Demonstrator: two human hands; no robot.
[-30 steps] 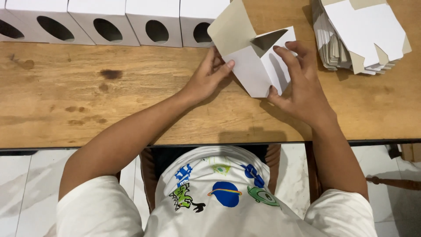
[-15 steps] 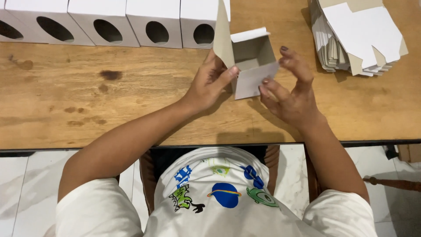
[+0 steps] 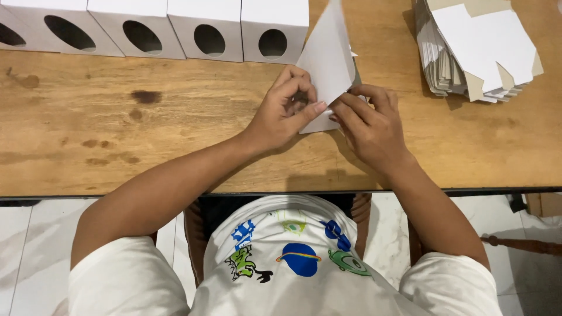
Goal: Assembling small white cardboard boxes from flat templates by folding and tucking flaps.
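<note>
A small white cardboard box (image 3: pixel 326 58), half folded, stands on its edge on the wooden table (image 3: pixel 175 134) with one flap pointing up. My left hand (image 3: pixel 284 111) grips its left side, thumb pressed along the lower edge. My right hand (image 3: pixel 372 126) pinches the box's lower right part, fingertips meeting the left thumb. Most of the box's lower part is hidden behind both hands.
A row of several finished white boxes with oval windows (image 3: pixel 205 29) lines the table's far edge at the left. A stack of flat unfolded box blanks (image 3: pixel 474 47) lies at the far right. The table's near edge runs just above my lap.
The box has been turned and closed up: its open inside no longer shows and a flap stands upright. Both hands have moved closer together around its lower part.
</note>
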